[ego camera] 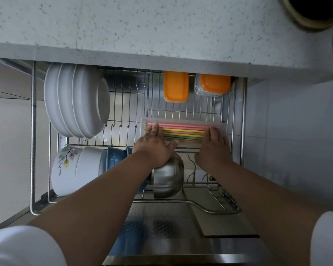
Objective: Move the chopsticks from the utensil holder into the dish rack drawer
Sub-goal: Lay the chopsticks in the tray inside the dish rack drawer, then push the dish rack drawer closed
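While coloured chopsticks (183,132) lie flat in a white tray (223,126) within the wire dish rack drawer (33,131), both hands, left (154,145) and right (212,148), rest open-fingered on their ends.

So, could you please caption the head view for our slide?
Both hands, left and right, settle coloured chopsticks flat in a tray inside the dish rack drawer.

1. The wire rack (243,120) is a pulled-out drawer beneath the speckled counter (142,31).
2. White plates (75,100) stand on edge at its back left.
3. Two orange-lidded boxes (176,86) sit at the back right.
4. A clear tray (223,126) of coloured chopsticks (183,132) lies across the wires.
5. Bowls (75,169) and a steel bowl (168,177) stand on edge in front.
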